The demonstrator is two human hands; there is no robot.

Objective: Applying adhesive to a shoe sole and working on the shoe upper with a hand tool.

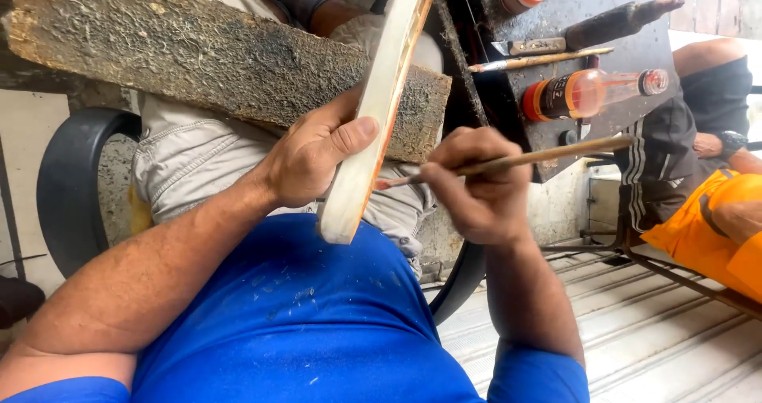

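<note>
Wooden and pale, the curved strip (373,117) is standing above the person's lap, the left hand (313,161) clamping its lower part while the right hand (476,188) is pinching a thin brush (508,162) against its orange edge. It is looking stiff and light, best held low. Farther off, an orange-capped bottle (591,92) is lying on a dark metal plate (591,18).

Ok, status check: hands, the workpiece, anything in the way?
Left hand grips curved wooden piece, edge up. Right hand holds thin brush, tip on its orange edge. Nothing blocking.
</note>
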